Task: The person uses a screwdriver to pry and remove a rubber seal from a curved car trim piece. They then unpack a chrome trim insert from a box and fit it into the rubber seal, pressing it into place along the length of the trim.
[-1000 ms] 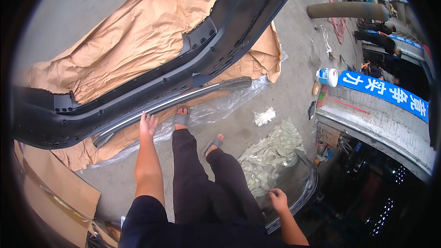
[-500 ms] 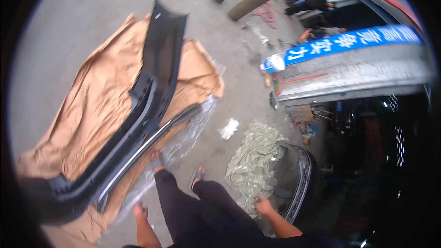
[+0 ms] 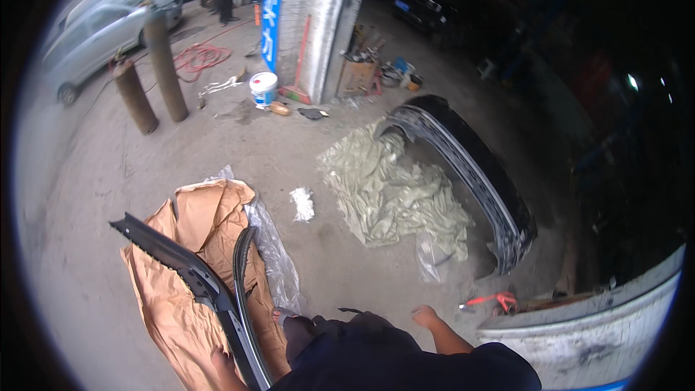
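Note:
A dark grey car bumper (image 3: pixel 181 264) lies on brown paper (image 3: pixel 206 213) at the lower left, with a thin dark trim strip (image 3: pixel 241 275) along its right side. My left hand (image 3: pixel 219 358) is low beside the bumper's near end, touching or almost touching it; its grip is hidden. My right hand (image 3: pixel 427 314) hangs free over the concrete with loosely curled fingers, holding nothing. My dark-trousered legs and a sandalled foot (image 3: pixel 284 316) are between the hands.
A second black bumper (image 3: pixel 474 170) curves around a crumpled green sheet (image 3: pixel 391 188). Clear plastic film (image 3: pixel 274 257), a white rag (image 3: pixel 302 203), a red-handled tool (image 3: pixel 492 298), a white bucket (image 3: pixel 263 89), two upright cylinders (image 3: pixel 165 65), a low white wall (image 3: pixel 579 326) and parked cars also show.
The view has swung right and up, toward the workshop entrance. The grey bumper now sits at the lower left. My right hand has come off the black bumper's edge.

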`<state>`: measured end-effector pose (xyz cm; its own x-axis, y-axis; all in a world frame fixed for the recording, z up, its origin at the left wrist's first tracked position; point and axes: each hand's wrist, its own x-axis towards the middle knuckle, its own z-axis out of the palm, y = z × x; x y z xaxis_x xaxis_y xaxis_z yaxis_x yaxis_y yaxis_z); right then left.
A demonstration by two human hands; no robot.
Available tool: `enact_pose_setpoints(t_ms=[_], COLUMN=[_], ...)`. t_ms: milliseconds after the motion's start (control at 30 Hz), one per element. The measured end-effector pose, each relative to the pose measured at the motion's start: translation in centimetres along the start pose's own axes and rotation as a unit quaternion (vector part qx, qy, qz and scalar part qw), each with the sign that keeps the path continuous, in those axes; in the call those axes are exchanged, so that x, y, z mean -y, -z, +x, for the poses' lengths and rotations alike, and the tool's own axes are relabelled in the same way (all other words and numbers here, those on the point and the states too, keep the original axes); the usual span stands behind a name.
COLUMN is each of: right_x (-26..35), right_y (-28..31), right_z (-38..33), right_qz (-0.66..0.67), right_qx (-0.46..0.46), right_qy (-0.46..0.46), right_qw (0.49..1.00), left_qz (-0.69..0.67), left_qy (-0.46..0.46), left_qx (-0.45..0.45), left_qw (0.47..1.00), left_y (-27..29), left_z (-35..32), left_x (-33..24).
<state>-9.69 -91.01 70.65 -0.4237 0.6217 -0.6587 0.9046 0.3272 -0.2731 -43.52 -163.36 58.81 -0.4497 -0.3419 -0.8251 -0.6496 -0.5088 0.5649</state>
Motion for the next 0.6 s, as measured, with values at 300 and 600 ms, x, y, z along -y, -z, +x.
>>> enact_pose_setpoints(t_ms=[300,600], right_x=[-33.3,-35.9], right_y=[-15.1,-18.9], right_z=[-11.4,-25.8], right_qz=[-0.322,0.0], right_qx=[0.097,0.181], right_qy=[0.27,-0.068], right_qw=[0.902,0.981], left_qz=[0.151,0.304], left_qy=[0.045,0.099], left_qx=[0.185,0.307], left_qw=[0.97,0.896], left_y=[-26.0,-38.0], left_z=[-14.5,-24.2], left_x=[5.1,16.3])
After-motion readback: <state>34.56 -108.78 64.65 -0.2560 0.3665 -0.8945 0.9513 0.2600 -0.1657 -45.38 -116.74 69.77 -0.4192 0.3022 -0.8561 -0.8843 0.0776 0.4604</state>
